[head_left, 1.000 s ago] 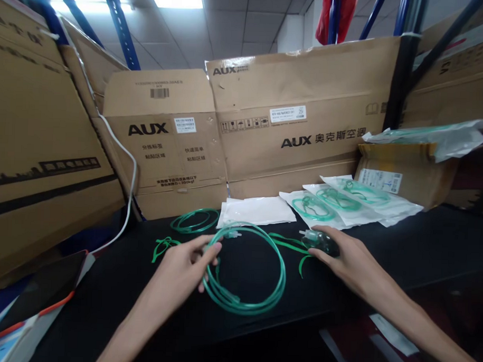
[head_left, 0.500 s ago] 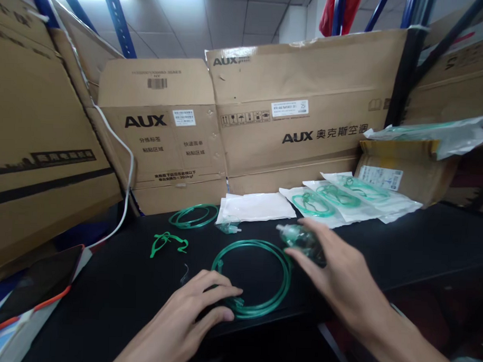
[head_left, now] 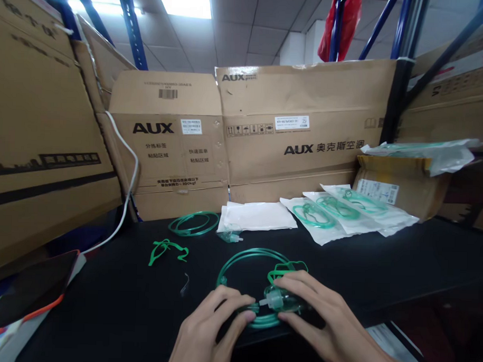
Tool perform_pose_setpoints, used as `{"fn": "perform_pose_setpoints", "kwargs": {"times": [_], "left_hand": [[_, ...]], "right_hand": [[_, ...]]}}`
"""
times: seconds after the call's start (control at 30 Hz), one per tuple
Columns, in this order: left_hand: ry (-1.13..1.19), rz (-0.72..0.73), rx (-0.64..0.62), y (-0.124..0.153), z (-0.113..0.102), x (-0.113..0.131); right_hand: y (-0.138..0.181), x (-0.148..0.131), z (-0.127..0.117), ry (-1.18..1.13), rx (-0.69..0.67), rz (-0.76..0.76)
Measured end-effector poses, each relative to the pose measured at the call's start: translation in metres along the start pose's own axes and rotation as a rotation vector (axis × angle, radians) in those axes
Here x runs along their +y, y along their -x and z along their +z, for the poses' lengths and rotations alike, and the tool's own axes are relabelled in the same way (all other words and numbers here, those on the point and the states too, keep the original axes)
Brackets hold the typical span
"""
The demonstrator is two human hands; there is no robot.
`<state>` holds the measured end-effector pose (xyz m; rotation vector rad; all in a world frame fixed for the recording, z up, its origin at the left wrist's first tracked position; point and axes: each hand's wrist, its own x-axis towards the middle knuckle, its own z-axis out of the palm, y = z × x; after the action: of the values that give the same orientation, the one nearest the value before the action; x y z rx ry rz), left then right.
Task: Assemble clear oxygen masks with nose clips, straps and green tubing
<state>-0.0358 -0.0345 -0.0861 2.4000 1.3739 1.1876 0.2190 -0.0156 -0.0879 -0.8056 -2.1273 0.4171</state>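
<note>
Black tabletop (head_left: 134, 304) up front, cardboard panels (head_left: 295, 98) standing behind it, and all the action is at the near edge! Down here lies a coil of green tubing (head_left: 258, 251), flat on the black, its near side under both hands. Left hand (head_left: 212, 328): thumb and fingers pinched together on the tube end (head_left: 253, 308). Right hand (head_left: 324, 316): fingers and thumb closed around a clear green mask (head_left: 290, 301), its pale connector (head_left: 272, 300) pointing left, straight at that tube end. Tip to tip, very near; whether they touch, I can't tell! Green strap (head_left: 280, 268) loops out just behind the right fingers. Further out, a small clear piece (head_left: 229, 236) sits by a white packet (head_left: 260, 217), with a second coil (head_left: 192, 233) to its left and a loose green strap (head_left: 163, 245) nearer. Over right, pouches of tubing (head_left: 337, 208) overlap before a brown carton (head_left: 411, 181). Far left, a dark device (head_left: 35, 290) edged in orange-red.
</note>
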Motion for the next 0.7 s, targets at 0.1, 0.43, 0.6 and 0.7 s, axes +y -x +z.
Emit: {"fn": "perform_pose_setpoints", "kwargs": {"times": [0.1,0.43,0.6,0.7], "left_hand": [[-0.003,0.032,0.025,0.0,0.0,0.003],[-0.035,-0.05,-0.011,-0.009,0.006,0.025],[-0.063,-0.051,0.153,-0.01,0.017,0.029],[-0.073,0.034,0.184,-0.007,0.021,0.027]], "right_hand": [[-0.001,0.0,0.001,-0.009,-0.004,-0.005],[0.004,0.003,0.001,0.006,-0.012,0.017],[0.002,0.0,-0.002,-0.028,0.013,0.054],[0.0,-0.001,-0.004,-0.074,0.015,0.058]]}}
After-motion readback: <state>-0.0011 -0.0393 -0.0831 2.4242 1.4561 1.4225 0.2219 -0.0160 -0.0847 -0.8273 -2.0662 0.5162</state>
